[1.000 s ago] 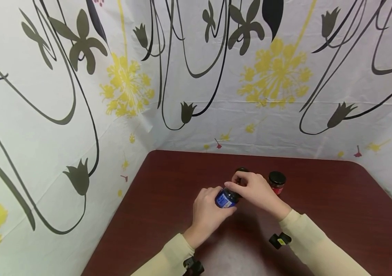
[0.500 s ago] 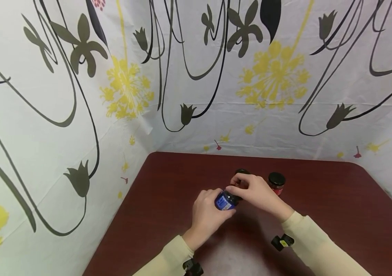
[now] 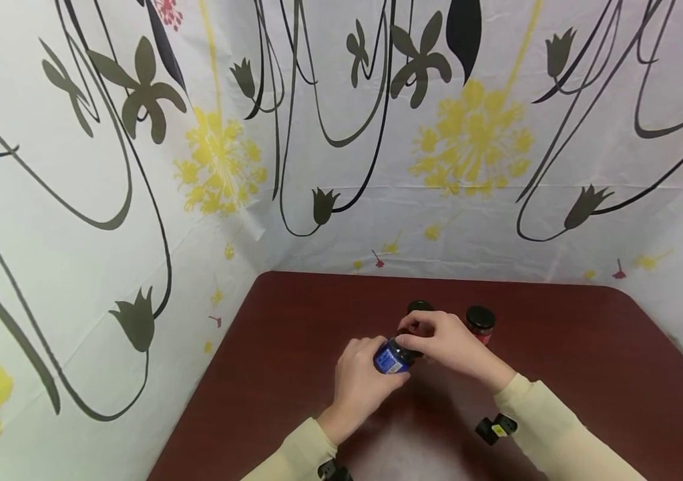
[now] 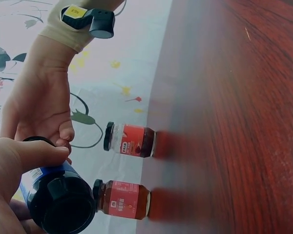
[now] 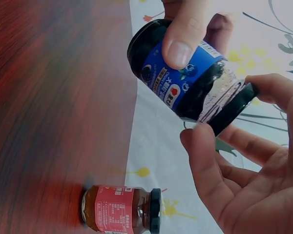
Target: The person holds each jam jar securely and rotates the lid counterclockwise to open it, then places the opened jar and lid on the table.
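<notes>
A glass jam jar [image 3: 390, 361] with a blue label showing blueberries is held tilted above the table. My left hand [image 3: 360, 374] grips its body, and in the right wrist view the left thumb lies across the label [image 5: 168, 73]. My right hand [image 3: 452, 344] pinches the black lid [image 5: 237, 107] by its edge between thumb and fingertip. The lid sits on the jar's mouth. Dark jam fills the lower part, with smeared clear glass near the neck. In the left wrist view the jar's dark base [image 4: 63, 207] faces the camera.
Two upright jars with red labels and black lids stand on the dark red table [image 3: 293, 314] beyond my hands: one jar [image 3: 481, 321] at right, the other [image 3: 419, 306] partly behind my right hand. A flower-patterned cloth [image 3: 341, 160] hangs behind the table.
The head view has tilted up slightly, so everything sits a little lower. My right wrist has shifted slightly right; both hands keep their holds on the jar and lid.
</notes>
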